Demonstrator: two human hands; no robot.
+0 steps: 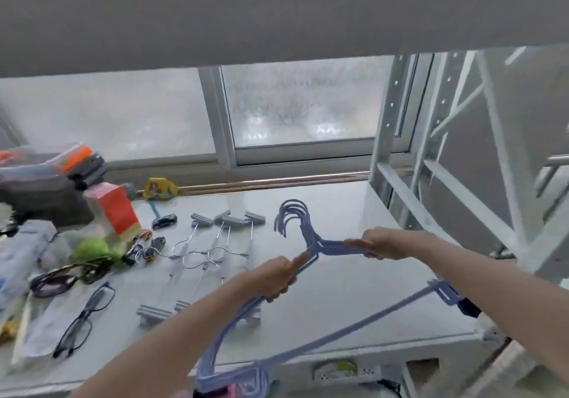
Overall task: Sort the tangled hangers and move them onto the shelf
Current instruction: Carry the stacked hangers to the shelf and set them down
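A stack of several blue hangers (pixel 326 248) hangs in the air above the white table (pixel 354 280), hooks bunched together and pointing toward the window. My left hand (pixel 275 279) grips the stack's left shoulder arm. My right hand (pixel 381 243) grips the right shoulder arm. The bottom bars run down toward the table's front edge. Several grey clip hangers with metal hooks (pixel 215 237) lie flat on the table to the left. The white metal shelf frame (pixel 455 163) stands at the right.
Two pairs of glasses (pixel 83 317) lie at the front left. An orange and white box (pixel 112 212), a green bundle (pixel 92 251) and cluttered boxes fill the left side. A frosted window (pixel 301 105) is behind the table.
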